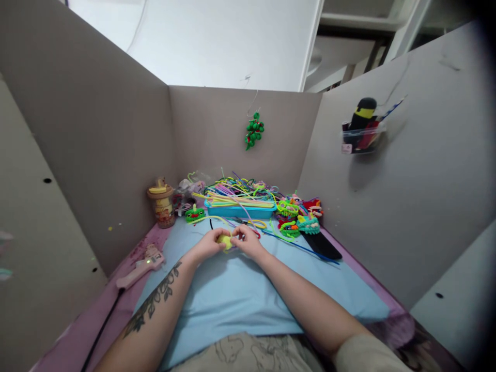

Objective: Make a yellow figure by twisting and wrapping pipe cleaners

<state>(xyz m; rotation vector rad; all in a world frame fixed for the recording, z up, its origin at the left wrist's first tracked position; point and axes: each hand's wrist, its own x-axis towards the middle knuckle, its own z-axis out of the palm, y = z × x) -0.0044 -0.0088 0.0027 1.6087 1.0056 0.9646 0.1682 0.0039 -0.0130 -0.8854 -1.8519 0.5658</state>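
Note:
A small yellow piece, which looks like shaped pipe cleaner, is held low over the blue cloth. My left hand pinches it from the left, fingers closed around its edge. On the other side, the thumb and fingertips of my right hand are closed at its right edge. A pale yellow strand arcs just above my left hand. My fingers hide part of the piece, so its exact form cannot be made out.
A blue tray heaped with pipe cleaners stands behind my hands. A green fuzzy figure sits left, several colourful ones right. At far left lie a pink glue gun and a jar. Grey panels enclose the table.

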